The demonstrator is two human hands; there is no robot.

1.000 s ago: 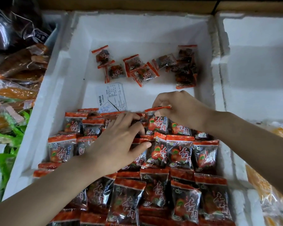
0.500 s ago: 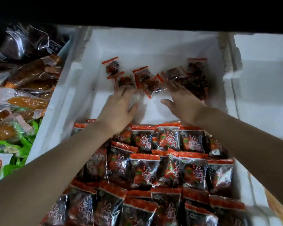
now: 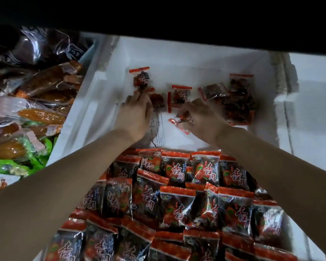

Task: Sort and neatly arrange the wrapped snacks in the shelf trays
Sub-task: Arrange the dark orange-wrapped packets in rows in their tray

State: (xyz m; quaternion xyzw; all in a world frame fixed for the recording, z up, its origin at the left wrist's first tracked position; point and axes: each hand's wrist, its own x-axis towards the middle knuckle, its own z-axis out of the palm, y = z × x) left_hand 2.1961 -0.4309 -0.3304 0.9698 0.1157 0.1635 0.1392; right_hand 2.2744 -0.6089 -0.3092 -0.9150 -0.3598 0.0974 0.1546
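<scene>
Dozens of red-and-black foil snack packets (image 3: 177,204) fill the near half of the white foam tray (image 3: 94,91), standing in overlapping rows with the red top strips up. I see both forearms crossing over those rows toward the far half.

Past the rows, a printed paper slip (image 3: 158,129) lies flat on the tray floor, partly under the left hand (image 3: 135,115). That hand is palm down, fingers stretched far, with the tips on the red edge of a small clear packet of dark snack (image 3: 158,102). Can't tell whether it grips or only touches.

The right hand (image 3: 203,119) sits just right of the slip, fingers curled and clamped on another small clear red-edged packet (image 3: 179,122), which pokes out on its left side, tilted.

Farther back, loose packets of the same small kind:
- one red-topped packet (image 3: 141,78) just beyond the left fingertips
- one upright-facing packet (image 3: 181,95) between the hands
- a jumbled heap (image 3: 239,98) at far right, against the tray wall

Left of the tray are orange-brown vacuum-packed snacks (image 3: 41,115). On the right is a second white foam tray (image 3: 312,110). A dark shelf board (image 3: 158,16) overhangs the far edge.
</scene>
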